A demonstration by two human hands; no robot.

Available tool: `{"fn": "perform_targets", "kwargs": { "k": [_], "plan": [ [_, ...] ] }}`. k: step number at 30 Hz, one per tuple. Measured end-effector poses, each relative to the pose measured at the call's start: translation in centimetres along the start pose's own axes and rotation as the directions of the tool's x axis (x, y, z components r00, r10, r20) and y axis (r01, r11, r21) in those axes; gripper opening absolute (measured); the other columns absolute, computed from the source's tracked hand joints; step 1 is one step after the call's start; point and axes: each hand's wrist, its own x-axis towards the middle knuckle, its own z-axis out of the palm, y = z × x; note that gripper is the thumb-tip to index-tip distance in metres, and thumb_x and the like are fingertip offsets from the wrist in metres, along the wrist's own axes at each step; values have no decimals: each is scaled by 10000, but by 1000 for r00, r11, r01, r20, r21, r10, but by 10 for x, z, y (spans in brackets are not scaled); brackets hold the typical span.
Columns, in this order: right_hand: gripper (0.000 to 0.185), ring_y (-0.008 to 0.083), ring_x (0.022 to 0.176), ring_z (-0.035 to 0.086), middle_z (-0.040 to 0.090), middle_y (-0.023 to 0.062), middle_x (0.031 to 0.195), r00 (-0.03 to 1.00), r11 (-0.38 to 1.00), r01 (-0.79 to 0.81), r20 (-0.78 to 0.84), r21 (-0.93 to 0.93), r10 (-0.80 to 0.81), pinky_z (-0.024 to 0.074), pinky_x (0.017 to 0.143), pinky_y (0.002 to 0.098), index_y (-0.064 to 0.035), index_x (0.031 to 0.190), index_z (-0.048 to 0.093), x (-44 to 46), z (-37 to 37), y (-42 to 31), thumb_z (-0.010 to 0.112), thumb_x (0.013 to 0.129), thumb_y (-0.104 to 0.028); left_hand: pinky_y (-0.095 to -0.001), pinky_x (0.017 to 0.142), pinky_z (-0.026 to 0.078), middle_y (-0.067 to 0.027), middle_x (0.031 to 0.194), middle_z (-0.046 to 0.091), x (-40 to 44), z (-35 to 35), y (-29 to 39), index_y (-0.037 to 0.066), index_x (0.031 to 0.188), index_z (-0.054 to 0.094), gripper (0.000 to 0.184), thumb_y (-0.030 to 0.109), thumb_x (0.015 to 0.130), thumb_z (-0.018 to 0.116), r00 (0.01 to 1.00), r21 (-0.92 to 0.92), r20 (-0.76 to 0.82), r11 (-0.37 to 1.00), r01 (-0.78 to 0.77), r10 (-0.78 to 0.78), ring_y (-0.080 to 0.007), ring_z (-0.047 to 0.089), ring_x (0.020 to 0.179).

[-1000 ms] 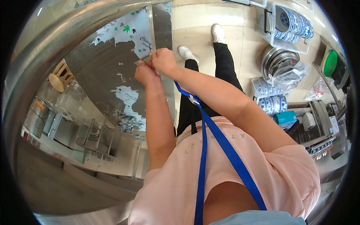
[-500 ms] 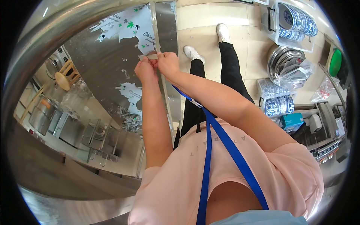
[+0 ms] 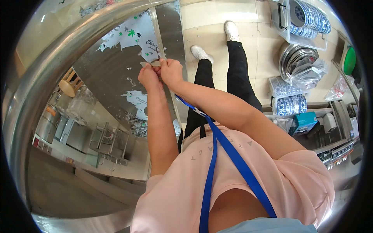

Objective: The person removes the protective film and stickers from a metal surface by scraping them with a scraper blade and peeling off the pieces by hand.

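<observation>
A flat, narrow beige-grey strip, perhaps a scraper blade (image 3: 154,63), is pinched between both my hands against a steel panel (image 3: 105,72). My left hand (image 3: 149,77) is closed at its near side, and my right hand (image 3: 171,72) is closed at its right end, by the panel's raised edge. Just beyond the strip lies a ragged white printed film (image 3: 134,37) with green and black leaves. A smaller torn film patch (image 3: 136,101) and crumpled scraps (image 3: 136,125) cling to the panel nearer me. The fingertips are partly hidden.
A curved metal rim (image 3: 46,50) arcs along the left. On the tiled floor at right are bins of blue-and-white bowls (image 3: 307,17), nested steel basins (image 3: 297,58) under plastic bags, and a teal box (image 3: 305,122). A wooden stool (image 3: 68,87) shows at left.
Both hands and the strip sit slightly lower and farther left in the view, which has itself shifted a little. Both hands keep their hold, and the film looks about the same.
</observation>
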Motion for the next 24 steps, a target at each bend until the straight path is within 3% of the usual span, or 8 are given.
{"fn": "perform_targets", "kwargs": {
  "k": [1,4,7,10,13,16,22,24],
  "plan": [
    [352,435,762,593,600,268,733,1000,1000,15,9,4,-15,449,716,472,49,734,634,1,0,2,521,850,-264,-251,432,422,-57,625,514,1,0,-1,-6,765,497,203,116,924,464,1000,0,-6,1000,-6,6,-133,498,491],
    [325,201,556,622,629,155,613,992,989,117,-28,-91,-120,469,537,349,52,719,629,4,2,7,542,877,-218,-271,454,393,-45,626,505,-3,4,2,8,750,505,214,117,927,458,999,13,-33,1000,5,-4,-134,470,498],
    [329,231,561,629,627,167,615,991,988,134,-3,-72,-134,473,554,362,55,719,625,6,0,6,546,870,-227,-265,433,385,-44,618,507,-3,6,2,13,755,500,210,122,929,457,999,-4,-52,1000,15,-16,-129,465,484],
    [336,303,580,626,619,196,626,980,964,189,-30,-184,-198,476,580,383,55,712,622,5,0,0,548,862,-237,-261,418,383,-45,609,509,-3,7,3,17,757,493,210,127,931,454,998,-17,-60,1000,16,-17,-125,466,474],
    [345,370,628,613,610,224,649,990,981,143,4,-134,-144,473,610,414,51,704,621,7,1,-3,545,856,-249,-263,422,380,-44,606,504,-4,12,6,20,751,490,215,127,932,446,997,-29,-76,999,20,-22,-126,464,476],
    [350,392,667,612,609,231,658,988,963,146,-15,-225,-154,472,634,431,45,709,631,4,1,-11,541,856,-260,-264,424,375,-44,608,502,-4,12,7,17,747,488,221,126,933,441,997,-49,-74,999,10,-14,-126,459,476],
    [350,403,686,610,607,238,669,989,966,142,-8,-217,-147,471,662,436,46,736,641,6,1,-12,539,854,-267,-270,424,372,-50,624,507,-6,14,7,6,753,490,220,116,934,430,996,-32,-85,999,0,-3,-123,454,480],
    [349,361,668,627,616,224,658,984,956,168,-21,-241,-178,481,646,416,48,730,642,7,5,-6,535,861,-256,-271,426,375,-53,631,511,-4,14,5,3,761,495,215,112,934,428,998,-59,-64,998,-17,13,-123,459,485]
  ]
}}
